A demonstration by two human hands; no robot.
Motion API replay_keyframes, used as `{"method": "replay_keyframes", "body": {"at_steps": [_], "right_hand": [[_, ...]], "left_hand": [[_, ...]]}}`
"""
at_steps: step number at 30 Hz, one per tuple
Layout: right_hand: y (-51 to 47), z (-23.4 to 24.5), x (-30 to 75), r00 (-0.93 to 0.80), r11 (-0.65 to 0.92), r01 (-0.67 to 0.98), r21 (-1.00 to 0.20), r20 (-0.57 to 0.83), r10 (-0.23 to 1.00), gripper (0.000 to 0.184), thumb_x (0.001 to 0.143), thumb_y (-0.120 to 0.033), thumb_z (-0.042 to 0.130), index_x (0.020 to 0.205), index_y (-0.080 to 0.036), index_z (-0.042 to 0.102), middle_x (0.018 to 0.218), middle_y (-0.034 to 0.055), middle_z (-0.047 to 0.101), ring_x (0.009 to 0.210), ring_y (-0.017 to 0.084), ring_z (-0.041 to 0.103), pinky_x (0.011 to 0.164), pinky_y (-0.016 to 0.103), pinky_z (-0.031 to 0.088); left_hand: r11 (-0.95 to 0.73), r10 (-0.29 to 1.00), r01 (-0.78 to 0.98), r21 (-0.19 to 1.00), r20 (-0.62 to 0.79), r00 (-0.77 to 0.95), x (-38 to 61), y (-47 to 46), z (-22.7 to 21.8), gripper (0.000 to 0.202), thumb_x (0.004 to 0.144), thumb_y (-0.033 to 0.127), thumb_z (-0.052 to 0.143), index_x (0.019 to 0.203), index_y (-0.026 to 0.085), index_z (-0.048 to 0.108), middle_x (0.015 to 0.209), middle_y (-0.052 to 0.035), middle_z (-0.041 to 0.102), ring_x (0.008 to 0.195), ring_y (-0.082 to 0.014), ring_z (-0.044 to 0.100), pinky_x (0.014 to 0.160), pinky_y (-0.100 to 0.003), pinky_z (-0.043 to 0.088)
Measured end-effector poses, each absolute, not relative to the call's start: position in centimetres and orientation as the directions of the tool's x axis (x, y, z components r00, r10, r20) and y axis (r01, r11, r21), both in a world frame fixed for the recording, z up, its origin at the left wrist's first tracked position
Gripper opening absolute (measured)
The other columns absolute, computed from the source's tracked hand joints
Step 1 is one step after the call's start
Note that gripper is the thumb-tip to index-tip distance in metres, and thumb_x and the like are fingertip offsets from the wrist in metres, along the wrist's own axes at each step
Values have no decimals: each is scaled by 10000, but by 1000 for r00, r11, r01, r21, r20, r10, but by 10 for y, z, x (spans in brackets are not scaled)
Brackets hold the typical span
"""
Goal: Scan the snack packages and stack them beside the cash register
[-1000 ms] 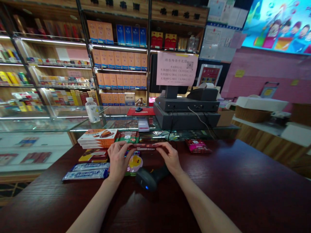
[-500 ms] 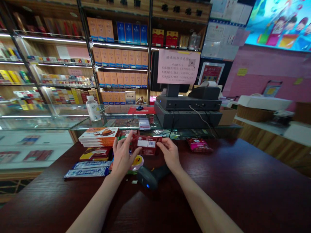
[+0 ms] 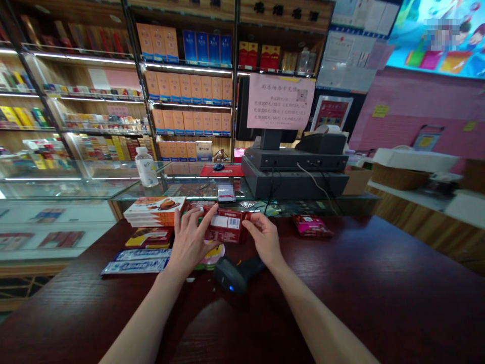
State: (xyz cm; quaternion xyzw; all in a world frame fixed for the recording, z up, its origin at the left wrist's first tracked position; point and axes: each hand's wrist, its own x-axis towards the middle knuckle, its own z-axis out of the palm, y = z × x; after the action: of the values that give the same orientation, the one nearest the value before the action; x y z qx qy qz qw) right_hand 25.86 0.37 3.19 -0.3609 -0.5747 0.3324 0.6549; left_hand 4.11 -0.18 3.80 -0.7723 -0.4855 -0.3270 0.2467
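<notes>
Both of my hands hold a flat red packet (image 3: 226, 226) above the dark wooden counter (image 3: 379, 293), its white barcode label facing me. My left hand (image 3: 189, 241) grips its left end, with the fingers wrapped over the top edge. At the right end, my right hand (image 3: 264, 237) pinches the packet. A black barcode scanner (image 3: 235, 273) lies on the counter just below and between my hands. Partly hidden under my left hand is a round yellow and pink packet (image 3: 214, 251).
Orange boxes (image 3: 154, 210) are stacked left of my hands, with a chocolate bar (image 3: 149, 236) and blue wrapped sticks (image 3: 136, 261) nearer. A pink packet (image 3: 311, 225) lies to the right. Behind stand a till with a screen (image 3: 293, 172), a glass case with a bottle (image 3: 145, 168), and stocked shelves.
The red packet was held flat and edge-on a second ago. My hands have tilted it up, so its barcode label now faces me, and raised it slightly.
</notes>
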Motion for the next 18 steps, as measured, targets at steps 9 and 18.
{"method": "replay_keyframes", "body": {"at_steps": [9,18], "right_hand": [[5,29,259,48,473,-53,-879,471,881,176,832,-357,701,938,-221,667,869,21,767,822,207,723,767,318,566],[11,15,269,-123,381,-97,-919,391,912,502,858,-385,659,1334,-246,577,1187,76,742,1070,230,708,991,418,527]], "left_hand": [[-427,560,904,-6,784,269,42,-6,39,861,707,391,822,1464,248,437,1508,-167,413,1432,-375,356,1227,-626,139],[-444,575,896,-10,764,293,29,2,31,873,713,350,793,1470,205,383,1424,-148,548,1396,-341,425,1241,-609,69]]}}
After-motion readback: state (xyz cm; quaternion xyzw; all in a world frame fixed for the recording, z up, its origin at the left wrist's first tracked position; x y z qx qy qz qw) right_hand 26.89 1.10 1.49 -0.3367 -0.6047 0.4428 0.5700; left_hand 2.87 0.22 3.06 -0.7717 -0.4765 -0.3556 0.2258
